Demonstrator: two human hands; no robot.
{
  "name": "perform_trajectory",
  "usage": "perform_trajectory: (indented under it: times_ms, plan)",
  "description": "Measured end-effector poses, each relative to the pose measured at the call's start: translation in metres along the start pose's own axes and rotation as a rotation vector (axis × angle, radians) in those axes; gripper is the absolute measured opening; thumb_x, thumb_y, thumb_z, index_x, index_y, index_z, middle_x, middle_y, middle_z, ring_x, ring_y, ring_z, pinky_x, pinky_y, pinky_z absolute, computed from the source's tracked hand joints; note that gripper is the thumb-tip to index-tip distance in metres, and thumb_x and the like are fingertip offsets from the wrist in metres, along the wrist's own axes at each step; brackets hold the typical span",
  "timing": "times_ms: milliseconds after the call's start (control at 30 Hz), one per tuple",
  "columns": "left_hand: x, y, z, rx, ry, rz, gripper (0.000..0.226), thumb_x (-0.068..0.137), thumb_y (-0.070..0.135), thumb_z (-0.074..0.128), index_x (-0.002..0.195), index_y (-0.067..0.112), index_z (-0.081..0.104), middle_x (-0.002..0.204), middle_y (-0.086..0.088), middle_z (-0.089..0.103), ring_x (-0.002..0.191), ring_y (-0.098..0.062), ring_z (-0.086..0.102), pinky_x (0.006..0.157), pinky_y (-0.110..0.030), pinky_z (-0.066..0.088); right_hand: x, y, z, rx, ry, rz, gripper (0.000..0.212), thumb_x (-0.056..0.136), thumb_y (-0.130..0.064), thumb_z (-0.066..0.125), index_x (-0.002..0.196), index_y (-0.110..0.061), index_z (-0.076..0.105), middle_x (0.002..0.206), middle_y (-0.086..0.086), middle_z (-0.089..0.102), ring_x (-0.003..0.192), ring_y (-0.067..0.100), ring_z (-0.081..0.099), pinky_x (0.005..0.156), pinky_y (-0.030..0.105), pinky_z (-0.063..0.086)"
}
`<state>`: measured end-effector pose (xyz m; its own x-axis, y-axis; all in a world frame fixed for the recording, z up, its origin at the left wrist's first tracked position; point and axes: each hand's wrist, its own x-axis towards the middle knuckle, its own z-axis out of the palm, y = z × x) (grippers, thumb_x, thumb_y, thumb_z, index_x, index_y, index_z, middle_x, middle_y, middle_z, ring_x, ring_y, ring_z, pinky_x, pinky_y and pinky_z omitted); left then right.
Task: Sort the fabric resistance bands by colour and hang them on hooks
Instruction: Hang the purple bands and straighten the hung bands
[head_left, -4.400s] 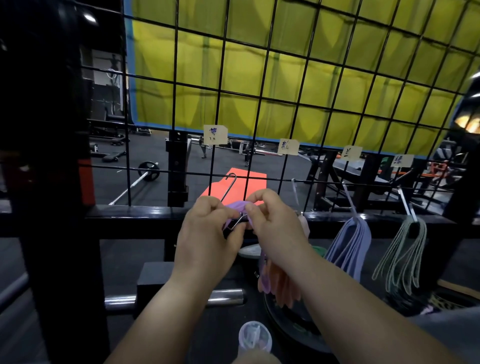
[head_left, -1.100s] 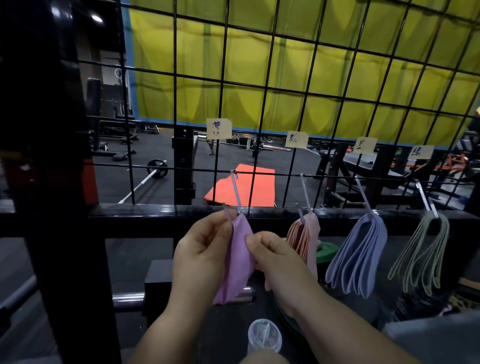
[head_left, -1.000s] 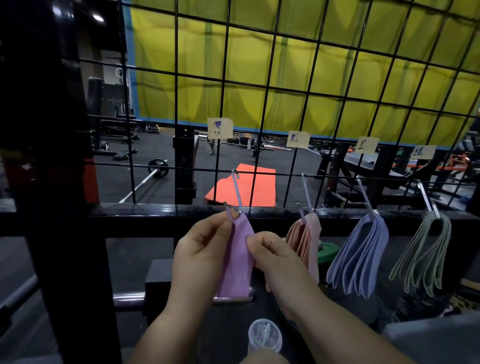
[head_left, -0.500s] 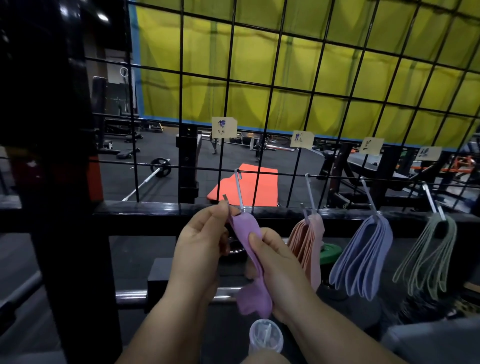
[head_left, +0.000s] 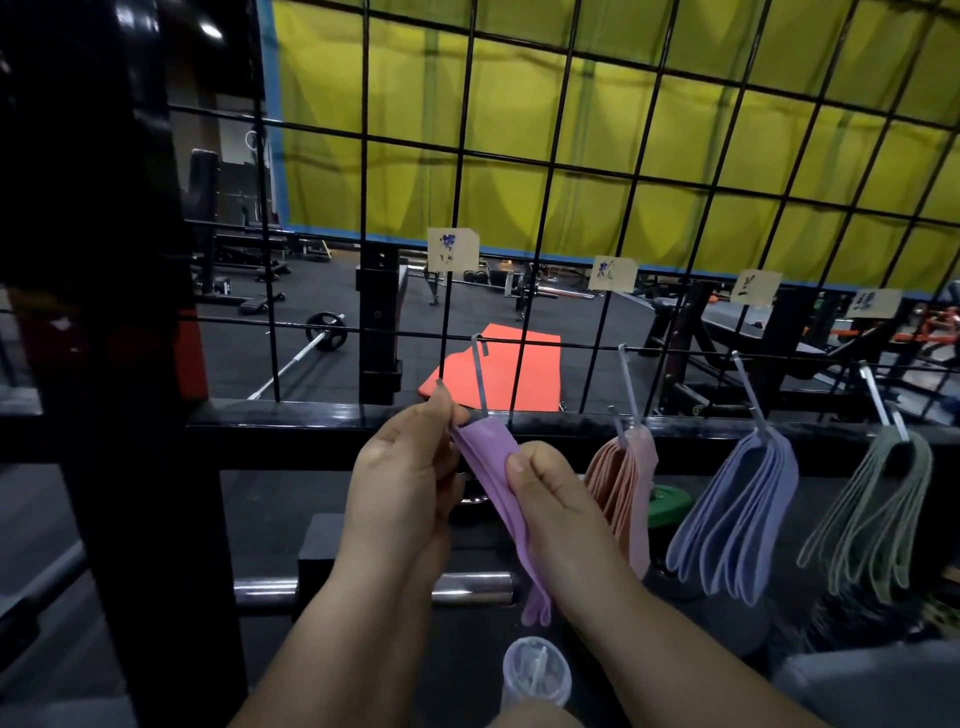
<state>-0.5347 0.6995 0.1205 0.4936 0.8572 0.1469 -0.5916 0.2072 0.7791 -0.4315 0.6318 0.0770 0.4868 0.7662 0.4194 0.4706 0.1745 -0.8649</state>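
The purple band (head_left: 493, 483) hangs beside a salmon-pink bundle (head_left: 618, 488), a lavender-blue bundle (head_left: 743, 514) and an olive-green bundle (head_left: 878, 514); black wire grid (head_left: 524, 166), yellow curtain (head_left: 649, 119), orange mat (head_left: 498, 371).

Dim foreground, bright backdrop, warped edges

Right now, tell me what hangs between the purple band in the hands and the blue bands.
In the head view, the pink bands hang on their own hook between the purple band and the blue bands.
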Motion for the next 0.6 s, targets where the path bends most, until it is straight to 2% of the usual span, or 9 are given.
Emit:
perform_trajectory:
  times_ms: [100, 200, 300, 367, 400, 500, 600]
  plan:
    - [0.002, 0.0, -0.001, 0.011, 0.002, 0.0, 0.037, 0.094, 0.024, 0.055, 0.057, 0.018, 0.059, 0.058, -0.001, 0.037, 0.052, -0.01, 0.03, 0.041, -0.017, 0.024, 0.003, 0.0, -0.004, -0.06, 0.012, 0.001, 0.026, 0.096, -0.043, 0.042, 0.08, -0.025, 0.052, 0.065, -0.014, 0.046, 0.063, 0.006, 0.041, 0.062, 0.028, 0.038]
    - [0.005, -0.001, -0.003, 0.028, -0.013, -0.004, 0.036, 0.093, 0.025, 0.056, 0.058, 0.016, 0.06, 0.056, 0.0, 0.037, 0.049, -0.009, 0.027, 0.039, -0.017, 0.018, 0.003, 0.002, -0.005, -0.1, 0.038, -0.003, 0.026, 0.103, -0.034, 0.043, 0.08, -0.026, 0.052, 0.066, -0.015, 0.049, 0.062, 0.007, 0.044, 0.06, 0.029, 0.04]
    - [0.006, -0.002, -0.006, 0.042, 0.002, 0.01, 0.04, 0.092, 0.026, 0.057, 0.054, 0.018, 0.064, 0.062, -0.001, 0.035, 0.054, -0.011, 0.026, 0.045, -0.02, 0.016, 0.006, 0.001, -0.006, -0.055, 0.041, 0.068, 0.025, 0.103, -0.037, 0.042, 0.081, -0.032, 0.054, 0.067, -0.007, 0.052, 0.052, 0.012, 0.048, 0.041, 0.025, 0.041]
    - [0.006, -0.002, -0.007, 0.024, 0.004, 0.014, 0.039, 0.091, 0.027, 0.057, 0.053, 0.018, 0.065, 0.06, 0.0, 0.033, 0.054, -0.01, 0.025, 0.047, -0.021, 0.014, 0.008, -0.001, -0.005, -0.038, 0.062, 0.089, 0.025, 0.102, -0.038, 0.042, 0.082, -0.033, 0.055, 0.067, -0.008, 0.054, 0.054, 0.014, 0.049, 0.037, 0.02, 0.039]
    - [0.006, -0.001, -0.007, 0.014, 0.002, 0.013, 0.038, 0.089, 0.028, 0.058, 0.054, 0.017, 0.065, 0.059, 0.001, 0.033, 0.053, -0.01, 0.025, 0.048, -0.022, 0.013, 0.008, -0.001, -0.005, -0.036, 0.063, 0.09, 0.025, 0.102, -0.037, 0.042, 0.081, -0.031, 0.055, 0.067, -0.01, 0.054, 0.056, 0.014, 0.049, 0.038, 0.021, 0.04]
    - [0.006, 0.0, -0.007, 0.0, 0.002, 0.008, 0.035, 0.084, 0.03, 0.06, 0.052, 0.018, 0.065, 0.058, 0.002, 0.034, 0.054, -0.009, 0.025, 0.049, -0.022, 0.014, 0.005, 0.0, -0.001, -0.08, 0.048, 0.04, 0.027, 0.102, -0.032, 0.043, 0.077, -0.024, 0.052, 0.062, -0.014, 0.047, 0.058, 0.003, 0.042, 0.055, 0.019, 0.039]
    - [0.005, -0.002, -0.008, 0.024, 0.011, 0.013, 0.042, 0.09, 0.027, 0.058, 0.049, 0.019, 0.064, 0.059, 0.003, 0.041, 0.051, -0.008, 0.031, 0.048, -0.021, 0.02, -0.002, 0.004, 0.005, -0.055, 0.015, 0.016, 0.029, 0.103, -0.025, 0.042, 0.075, -0.017, 0.044, 0.063, -0.011, 0.036, 0.06, 0.004, 0.034, 0.059, 0.018, 0.034]
